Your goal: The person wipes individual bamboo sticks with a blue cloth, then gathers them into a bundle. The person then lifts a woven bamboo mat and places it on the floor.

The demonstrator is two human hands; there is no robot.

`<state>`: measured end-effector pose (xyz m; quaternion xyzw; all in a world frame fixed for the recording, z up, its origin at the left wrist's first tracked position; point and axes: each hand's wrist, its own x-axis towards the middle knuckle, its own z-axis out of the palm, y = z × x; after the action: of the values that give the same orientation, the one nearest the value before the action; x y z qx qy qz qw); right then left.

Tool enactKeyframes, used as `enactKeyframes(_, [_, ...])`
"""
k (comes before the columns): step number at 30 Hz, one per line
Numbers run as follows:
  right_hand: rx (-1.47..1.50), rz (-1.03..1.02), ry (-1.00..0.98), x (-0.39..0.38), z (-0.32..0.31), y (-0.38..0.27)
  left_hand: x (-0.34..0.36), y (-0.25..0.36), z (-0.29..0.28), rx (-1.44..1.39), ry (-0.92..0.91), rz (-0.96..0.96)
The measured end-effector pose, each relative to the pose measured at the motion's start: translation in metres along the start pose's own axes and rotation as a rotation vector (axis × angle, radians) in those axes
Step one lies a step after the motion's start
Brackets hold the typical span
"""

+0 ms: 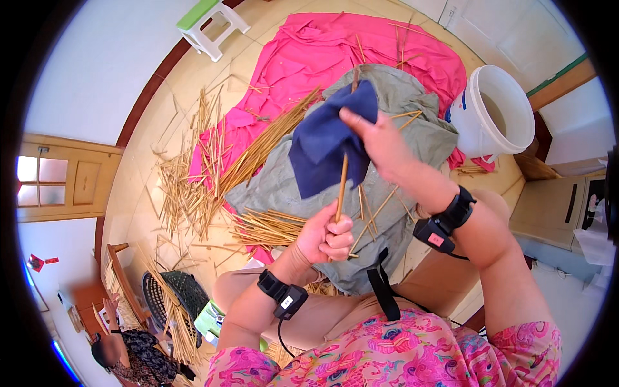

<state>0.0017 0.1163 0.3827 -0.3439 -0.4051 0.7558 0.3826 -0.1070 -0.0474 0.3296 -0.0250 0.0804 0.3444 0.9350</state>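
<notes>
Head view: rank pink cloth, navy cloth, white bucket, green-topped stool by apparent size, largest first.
1. Pink cloth
2. Navy cloth and white bucket: too alike to rank
3. Green-topped stool, smallest

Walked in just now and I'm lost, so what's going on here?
The person's left hand grips a slender tan stalk, while the right hand holds a dark blue cloth over it, hiding part of it. Many loose stalks lie to the left, some on the spread pink cloth and grey-green cloth. A white bucket stands at the right. Another person is in the background at lower left.
</notes>
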Motion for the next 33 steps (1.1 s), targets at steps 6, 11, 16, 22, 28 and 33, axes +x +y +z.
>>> enactKeyframes(6, [0.123,-0.029,0.17,0.016,-0.018,-0.026,0.004,-0.008,0.003,0.073,0.077,-0.024])
enactKeyframes(11, [-0.016,0.028,0.102,0.011,-0.018,0.0,0.01,-0.003,0.002,0.443,0.331,0.13])
enactKeyframes(16, [-0.124,0.083,-0.101,-0.022,-0.002,0.041,0.012,0.012,-0.007,0.59,0.661,0.356])
enactKeyframes(22, [-0.263,0.0,-0.047,-0.019,-0.002,0.044,0.016,0.011,-0.009,1.028,0.883,0.492])
enactKeyframes(28, [-0.137,-0.043,0.193,0.017,-0.022,0.0,0.021,-0.002,-0.011,1.748,1.028,0.544])
enactKeyframes(33, [-0.095,-0.073,0.249,0.019,-0.027,-0.012,0.023,-0.006,-0.001,2.051,1.101,0.644])
